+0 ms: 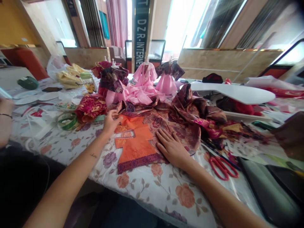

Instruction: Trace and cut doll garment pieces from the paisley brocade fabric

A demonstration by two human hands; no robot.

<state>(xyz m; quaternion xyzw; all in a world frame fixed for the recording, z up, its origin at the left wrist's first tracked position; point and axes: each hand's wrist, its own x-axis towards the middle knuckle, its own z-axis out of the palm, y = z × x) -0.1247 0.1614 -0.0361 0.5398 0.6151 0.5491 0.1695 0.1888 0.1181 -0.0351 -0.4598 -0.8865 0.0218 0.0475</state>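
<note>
My left hand [111,122] has its fingers curled at the upper corner of a small orange garment [134,142], which has purple brocade trim and a line of pearl beads. My right hand [171,148] lies flat, fingers apart, on a floral brocade cloth [182,126] beside that garment. A pair of red-handled scissors [223,167] lies on the table to the right of my right hand, not touched. Behind my hands, pink doll dresses [144,76] stand on small stands, and pink satin [133,96] lies heaped in front of them.
A floral plastic tablecloth [152,190] covers the table. Another person's forearm [6,120] enters at the left edge. Around the table lie rolled ribbon [67,122], a white curved board [232,91], yellow cloth [70,77] and dark folders [268,186] at the front right.
</note>
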